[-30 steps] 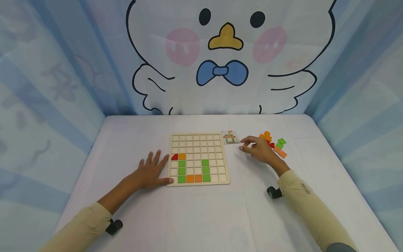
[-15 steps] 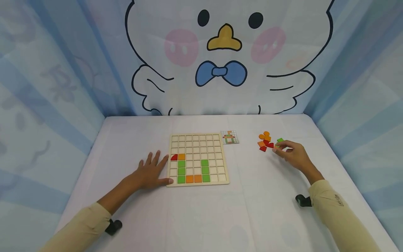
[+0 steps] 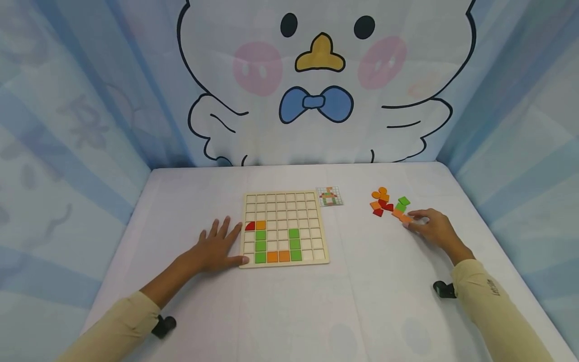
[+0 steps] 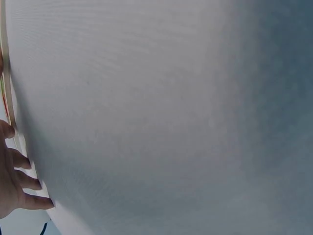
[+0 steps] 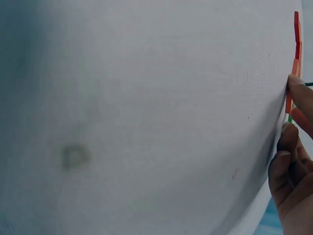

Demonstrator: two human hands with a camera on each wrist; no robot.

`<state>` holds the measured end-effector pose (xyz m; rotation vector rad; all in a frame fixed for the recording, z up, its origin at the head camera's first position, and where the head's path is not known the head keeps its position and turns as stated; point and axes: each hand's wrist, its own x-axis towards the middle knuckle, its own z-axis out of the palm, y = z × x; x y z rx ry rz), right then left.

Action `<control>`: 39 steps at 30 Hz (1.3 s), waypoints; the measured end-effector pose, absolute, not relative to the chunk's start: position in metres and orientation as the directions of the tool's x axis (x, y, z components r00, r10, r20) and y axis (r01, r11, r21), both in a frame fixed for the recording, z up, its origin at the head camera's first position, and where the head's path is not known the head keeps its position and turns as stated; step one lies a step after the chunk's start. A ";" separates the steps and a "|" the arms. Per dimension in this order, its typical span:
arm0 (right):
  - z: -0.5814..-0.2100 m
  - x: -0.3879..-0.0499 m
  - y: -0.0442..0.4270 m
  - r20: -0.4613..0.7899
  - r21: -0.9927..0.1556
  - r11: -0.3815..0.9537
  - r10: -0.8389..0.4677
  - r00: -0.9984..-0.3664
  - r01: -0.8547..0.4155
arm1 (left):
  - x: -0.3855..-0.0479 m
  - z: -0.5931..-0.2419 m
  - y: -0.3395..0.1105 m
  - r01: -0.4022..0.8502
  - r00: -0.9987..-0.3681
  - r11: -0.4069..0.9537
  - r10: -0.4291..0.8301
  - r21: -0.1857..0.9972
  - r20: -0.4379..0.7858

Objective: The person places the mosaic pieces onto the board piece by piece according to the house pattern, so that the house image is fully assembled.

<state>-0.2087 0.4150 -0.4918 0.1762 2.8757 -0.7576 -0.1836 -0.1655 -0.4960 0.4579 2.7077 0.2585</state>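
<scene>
One pale wooden grid board (image 3: pixel 283 234) holds ten flat tiles: one red quarter-round tile (image 3: pixel 250 226), three orange square tiles (image 3: pixel 261 225) and six green square tiles (image 3: pixel 260 246), the greens in two columns of three. One small printed card (image 3: pixel 329 196) lies beside its upper right. Farther right, loose pieces show about three red (image 3: pixel 377 213), two green (image 3: pixel 400 206) and six orange, two of these round (image 3: pixel 382 191). The left hand (image 3: pixel 211 251) lies flat, fingers spread, thumb on the board's corner; the right hand (image 3: pixel 431 229) bends, thumb and forefinger pinching the rightmost orange tile (image 3: pixel 405 218).
</scene>
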 end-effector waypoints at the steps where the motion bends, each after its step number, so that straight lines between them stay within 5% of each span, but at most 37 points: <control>1: -0.493 -0.209 0.415 -0.183 -0.470 0.870 0.072 -0.980 0.152 | -0.184 -0.497 -0.166 0.281 -0.875 0.930 0.349 0.237 -0.336; 39: -0.487 -0.211 0.393 -0.180 -0.484 0.874 -0.048 -0.983 0.046 | -0.186 -0.502 -0.167 0.273 -0.879 0.931 0.344 0.243 -0.332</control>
